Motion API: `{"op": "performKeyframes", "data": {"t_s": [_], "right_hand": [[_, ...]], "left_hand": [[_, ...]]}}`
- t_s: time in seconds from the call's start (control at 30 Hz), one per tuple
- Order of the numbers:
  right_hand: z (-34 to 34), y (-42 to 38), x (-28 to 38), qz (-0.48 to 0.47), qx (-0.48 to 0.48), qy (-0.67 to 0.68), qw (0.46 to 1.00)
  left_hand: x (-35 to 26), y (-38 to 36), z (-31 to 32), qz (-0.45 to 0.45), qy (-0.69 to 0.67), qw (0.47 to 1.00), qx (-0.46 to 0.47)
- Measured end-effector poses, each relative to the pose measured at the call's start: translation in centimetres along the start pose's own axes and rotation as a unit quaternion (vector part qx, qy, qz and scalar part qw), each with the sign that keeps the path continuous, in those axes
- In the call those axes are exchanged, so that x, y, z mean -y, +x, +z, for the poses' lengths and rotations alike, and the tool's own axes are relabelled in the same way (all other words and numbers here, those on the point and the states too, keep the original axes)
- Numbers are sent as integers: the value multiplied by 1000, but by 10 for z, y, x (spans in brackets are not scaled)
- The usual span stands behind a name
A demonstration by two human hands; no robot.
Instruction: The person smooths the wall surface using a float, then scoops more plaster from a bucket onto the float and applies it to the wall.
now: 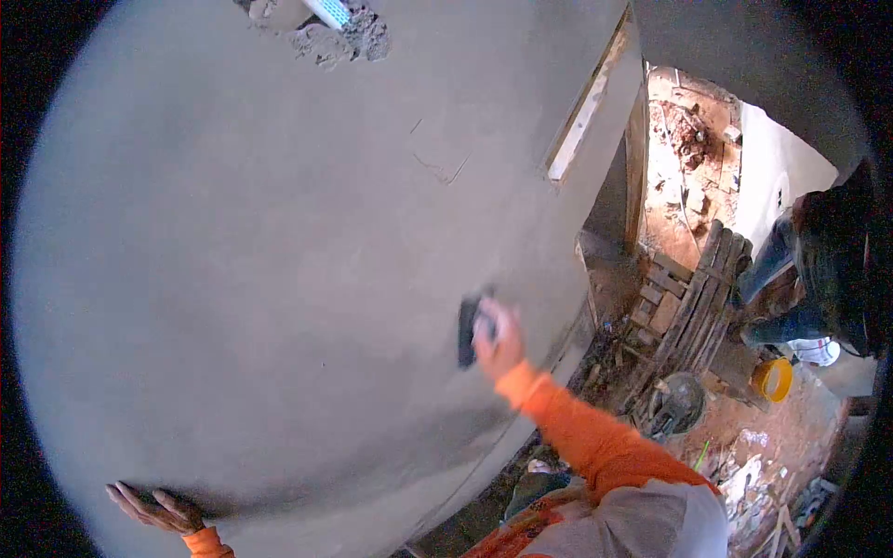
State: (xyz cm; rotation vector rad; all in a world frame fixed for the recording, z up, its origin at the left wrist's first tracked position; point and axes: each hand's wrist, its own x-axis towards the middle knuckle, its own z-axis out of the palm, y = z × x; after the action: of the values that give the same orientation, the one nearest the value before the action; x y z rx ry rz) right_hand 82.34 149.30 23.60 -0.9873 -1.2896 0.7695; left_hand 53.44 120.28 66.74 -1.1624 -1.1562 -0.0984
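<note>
Smooth grey plaster covers the wall (279, 279) in front of me. My right hand (498, 339) is closed around a dark, flat plastering float (467, 331), whose face lies against the plaster; the hand is slightly blurred. Low on the left, my left hand (160, 510) rests on the wall with its fingers stretched out and holds nothing. A few thin scratch marks (442, 172) show in the surface above the float. Near the top edge a pale blue and white pipe (329, 12) sticks out among rough, lumpy mortar (339, 42).
A narrow wood-edged slot (586, 107) cuts the wall at upper right. Beyond it are stacked wooden poles (698, 307), a dark tub (677, 402) and a yellow bucket (772, 379). Another person's legs (786, 288) stand at far right. Debris (749, 465) litters the ground.
</note>
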Motion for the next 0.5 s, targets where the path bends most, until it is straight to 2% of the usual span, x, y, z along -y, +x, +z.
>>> {"op": "performKeyframes", "data": {"t_s": [0.1,0.17,0.23,0.27,0.33,0.37,0.43,0.47,0.5], "right_hand": [[0,-2,10,39,5,21,999],[-12,69,-2,-29,-114,-31,993],[-37,153,-8,-54,-178,-31,982],[-47,192,-19,-110,-207,-55,970],[-73,245,-9,5,-152,35,988],[-72,241,-12,6,-150,34,988],[-67,232,-18,-66,-162,-19,984],[-53,198,-20,-54,-163,-68,983],[-43,152,-8,-53,-127,-30,990]], "left_hand": [[-2,2,0,-8,-10,1000,1],[3,0,1,-3,-13,1000,5],[4,1,0,-1,-4,1000,6],[4,1,-1,4,5,1000,7],[8,-3,-1,-1,7,1000,12],[10,-3,-1,-2,9,1000,13],[9,-2,-2,-6,4,1000,12],[6,-1,-1,-11,-2,1000,7],[2,0,0,-16,-5,1000,5]]}}
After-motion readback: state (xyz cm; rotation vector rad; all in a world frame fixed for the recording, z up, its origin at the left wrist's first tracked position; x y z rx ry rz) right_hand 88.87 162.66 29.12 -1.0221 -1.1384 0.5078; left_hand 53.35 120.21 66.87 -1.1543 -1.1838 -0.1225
